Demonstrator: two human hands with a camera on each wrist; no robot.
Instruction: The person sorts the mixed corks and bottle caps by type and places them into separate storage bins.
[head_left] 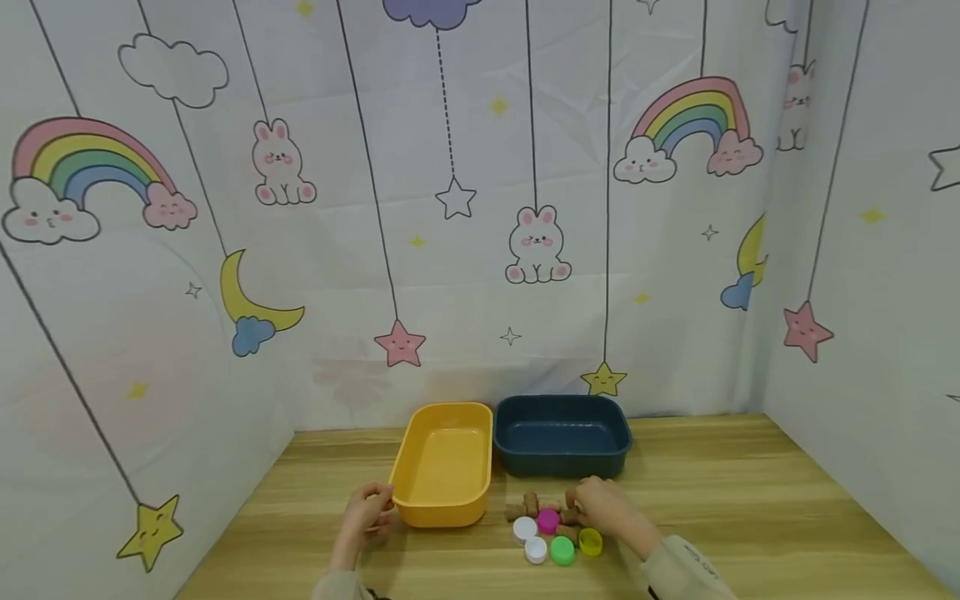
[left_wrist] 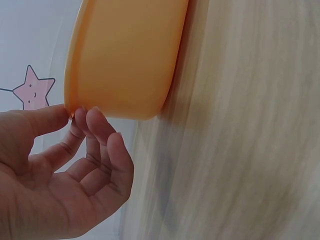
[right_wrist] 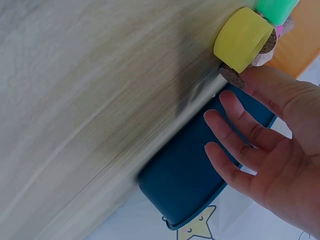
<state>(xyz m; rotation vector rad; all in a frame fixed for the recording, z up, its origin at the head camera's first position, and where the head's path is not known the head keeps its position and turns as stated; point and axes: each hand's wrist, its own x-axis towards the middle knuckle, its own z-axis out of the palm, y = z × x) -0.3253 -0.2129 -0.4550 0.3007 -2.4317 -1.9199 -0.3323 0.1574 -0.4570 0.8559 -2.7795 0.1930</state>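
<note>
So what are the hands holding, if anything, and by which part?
The left hand pinches the yellow tray by its rim, at the near left corner. The right hand is at the corks; whether it grips one cannot be told.

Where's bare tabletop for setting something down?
The table is bare right of the blue bin and right hand, and left of the yellow bin and left hand. Caps and corks crowd the blue bin's near side.

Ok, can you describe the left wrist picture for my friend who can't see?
A person's left hand pinches the rim of a yellow tub on a wood-grain tabletop. Behind, a smiling pink star decorates a white backdrop.
</note>
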